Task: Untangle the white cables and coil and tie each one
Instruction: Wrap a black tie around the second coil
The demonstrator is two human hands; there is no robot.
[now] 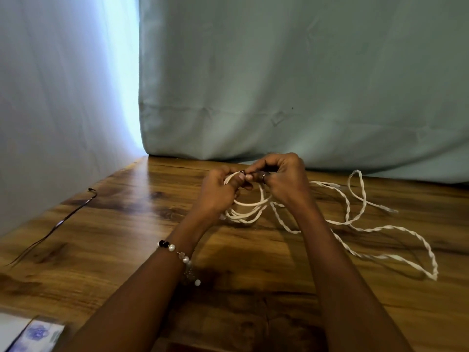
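A coil of white cable [247, 208] hangs in several loops between my hands, just above the wooden table [127, 237]. My left hand [219, 190] grips the top of the coil. My right hand [281, 177] pinches the same spot from the right, fingertips meeting my left thumb over something small and dark at the top of the loops. More white cables [375, 228], twisted round each other in pairs, trail in long loops over the table to the right. Their ends [388, 209] lie near the back.
A thin dark tie [58, 222] lies stretched on the table at the left. A pale curtain [279, 85] hangs along the table's far edge. A printed packet [35, 334] shows at the bottom left corner.
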